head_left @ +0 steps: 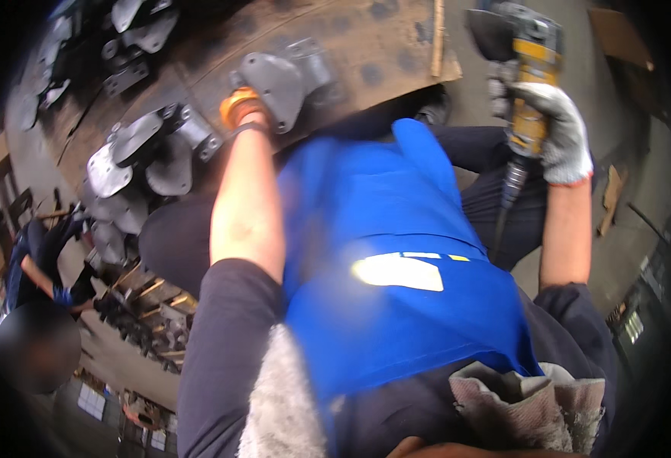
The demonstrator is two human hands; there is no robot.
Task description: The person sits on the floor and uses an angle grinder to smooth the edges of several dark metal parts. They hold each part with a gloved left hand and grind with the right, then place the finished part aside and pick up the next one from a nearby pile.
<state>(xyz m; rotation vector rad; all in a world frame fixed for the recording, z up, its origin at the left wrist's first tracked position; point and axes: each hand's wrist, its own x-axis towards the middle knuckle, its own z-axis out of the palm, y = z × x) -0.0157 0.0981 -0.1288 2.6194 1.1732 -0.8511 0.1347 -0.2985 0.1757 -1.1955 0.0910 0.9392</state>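
My left hand [241, 108], in an orange glove, is closed on the near left side of a grey metal bracket [274, 82] that lies on a brown work surface [202, 69]. The bracket has a rounded plate with holes, and its far end is blurred. Out to the right, my gloved right hand [562, 131] wraps round the body of a yellow and black angle grinder [535, 65]. The grinder is held up off the work surface, its head pointing away from me and its cord [507, 195] trailing down toward my leg. A dark guard or disc [491, 34] shows at its head.
Several more metal brackets [169, 164] lie to the left of my left hand, with others [133, 57] farther back. At the far left another person [33, 263] sits low. Wood scraps [612, 200] lie on the floor at right. A blue apron [396, 214] covers my lap.
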